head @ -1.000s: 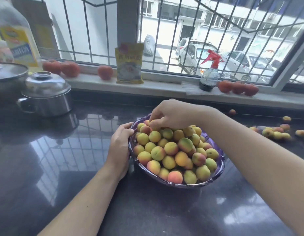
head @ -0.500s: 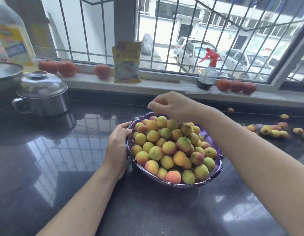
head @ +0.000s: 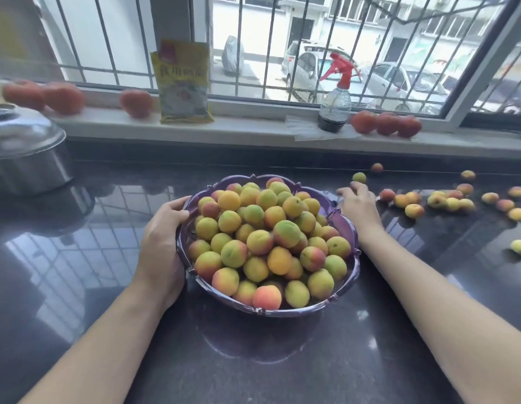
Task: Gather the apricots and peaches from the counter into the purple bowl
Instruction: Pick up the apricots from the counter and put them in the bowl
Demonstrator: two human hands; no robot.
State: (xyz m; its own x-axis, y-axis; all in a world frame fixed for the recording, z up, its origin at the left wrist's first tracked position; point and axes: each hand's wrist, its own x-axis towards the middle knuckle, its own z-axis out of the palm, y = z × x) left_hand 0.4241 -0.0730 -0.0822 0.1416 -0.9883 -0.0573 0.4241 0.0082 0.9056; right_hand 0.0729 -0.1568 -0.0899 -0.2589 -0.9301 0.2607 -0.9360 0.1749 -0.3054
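The purple bowl (head: 345,228) is set on the dark worktop (head: 282,368) near the middle of the view and is heaped with apricots and peaches (head: 271,240), piled above its scalloped rim. Its left rim is gripped by the left hand (head: 163,243), thumb over the edge and fingers curled around the outer wall, presumably so that the bowl is steadied while fruit is added. The right hand (head: 360,204) is stretched out past the bowl's right side, low over the worktop, with fingers loosely spread and nothing held; it is judged to be aimed at the loose fruit (head: 446,201) scattered well to the right, the nearest being a greenish apricot (head: 359,177) just beyond the fingertips. More fruit is left to collect, so the task is judged well along but unfinished. Whether the fingertips touch the worktop cannot be told, as that hand is blurred. The lower layers of fruit are hidden by the pile. A steel pot (head: 26,153) is cut off at the left edge, and red tomatoes (head: 386,123), a yellow packet (head: 183,83) and a spray bottle (head: 335,100) are lined up along the windowsill.
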